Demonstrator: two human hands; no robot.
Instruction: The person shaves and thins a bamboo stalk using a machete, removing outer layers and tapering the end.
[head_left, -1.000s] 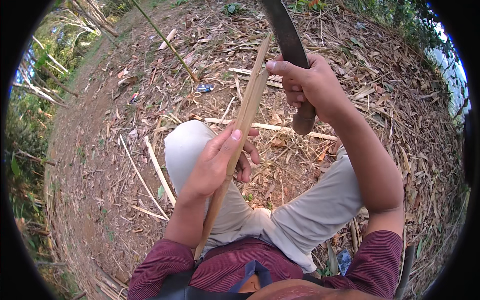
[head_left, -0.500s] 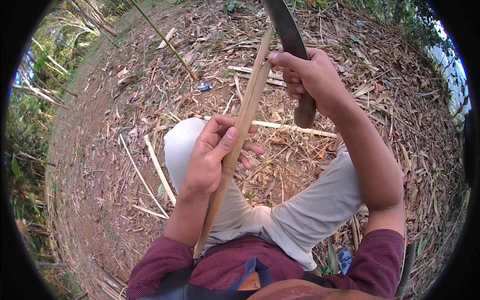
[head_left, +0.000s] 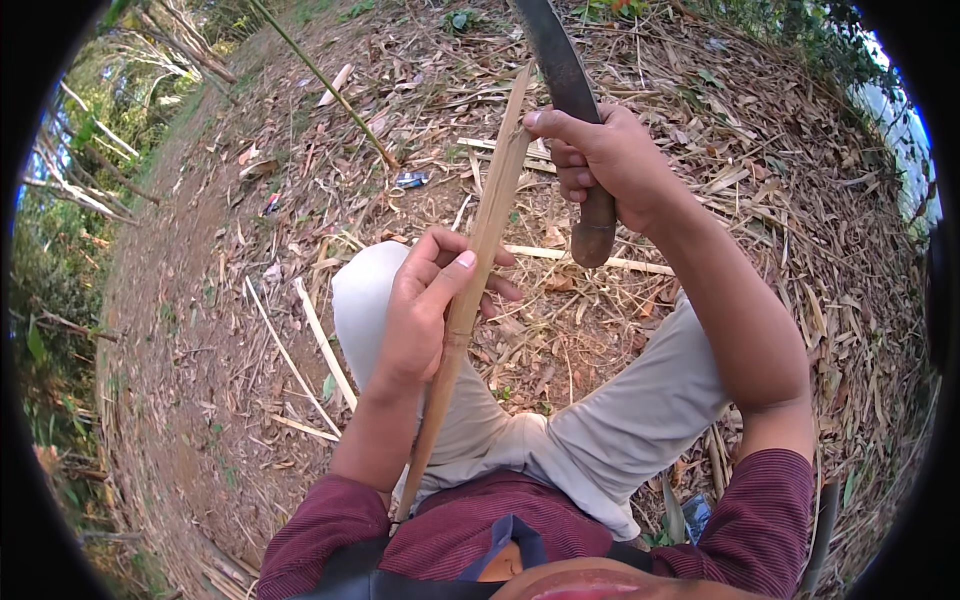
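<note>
A long split bamboo strip (head_left: 483, 235) slants from my lap up toward the far side, between my legs. My left hand (head_left: 425, 300) is closed around its middle, thumb on the front face and fingertips showing past the right edge. In my right hand (head_left: 610, 165) is a machete (head_left: 565, 75), gripped by its wooden handle (head_left: 594, 228). Its dark, curved blade points away from me, close to the strip's far end. The thumb of that hand touches the strip's right edge near the top. The blade's tip is cut off by the upper rim of the view.
Dry leaves and shavings cover the ground. Thin bamboo strips (head_left: 326, 340) lie left of my left knee, and another strip (head_left: 590, 260) lies across the ground between my legs. A green stalk (head_left: 330, 85) rises at the far left near a small blue wrapper (head_left: 411, 179).
The machete and right hand have shifted slightly left and nearer to me. The top of the bamboo strip has tipped a little left. Both grips look the same.
</note>
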